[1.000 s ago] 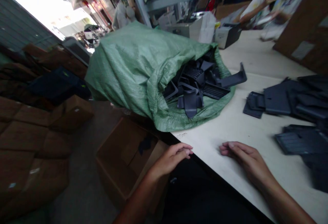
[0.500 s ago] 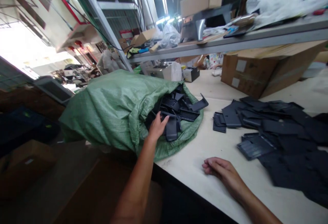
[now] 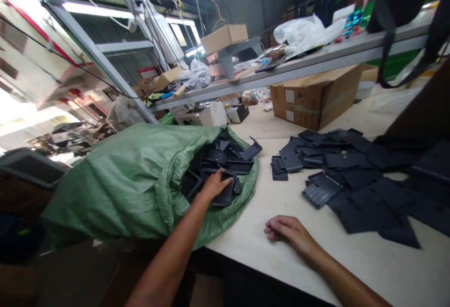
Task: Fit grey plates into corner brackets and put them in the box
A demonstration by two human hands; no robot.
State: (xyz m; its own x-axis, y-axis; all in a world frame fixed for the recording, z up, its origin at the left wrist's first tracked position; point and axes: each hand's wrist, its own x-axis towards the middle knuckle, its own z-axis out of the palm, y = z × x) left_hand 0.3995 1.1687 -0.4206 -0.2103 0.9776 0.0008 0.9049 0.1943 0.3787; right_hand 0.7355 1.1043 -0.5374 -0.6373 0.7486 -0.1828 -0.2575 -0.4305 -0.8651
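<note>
My left hand (image 3: 213, 185) reaches into the mouth of a green woven sack (image 3: 119, 175) lying on its side. Its thumb and fingers are closed on the edge of a black plastic part (image 3: 225, 198), a shallow tray-like piece. More black plastic parts (image 3: 214, 157) fill the sack's opening, some with slotted faces. Loosely curled, with nothing seen in it, my right hand (image 3: 286, 229) rests over the pale tabletop (image 3: 253, 250). To its right spreads a pile of flat black plastic parts (image 3: 365, 185); one small piece (image 3: 279, 168) lies at the pile's left edge.
Behind the pile stands a cardboard box (image 3: 312, 101). A shelf (image 3: 246, 78) crosses above the table, carrying a smaller carton (image 3: 225, 37) and plastic bags (image 3: 305, 33). A dark strap (image 3: 386, 58) hangs at the upper right. The table's front edge runs below my hands.
The view has swung to the right. My left hand has pulled the black part it grips slightly toward the sack's lower rim, exposing another part beside it. My right hand stays curled over the table.
</note>
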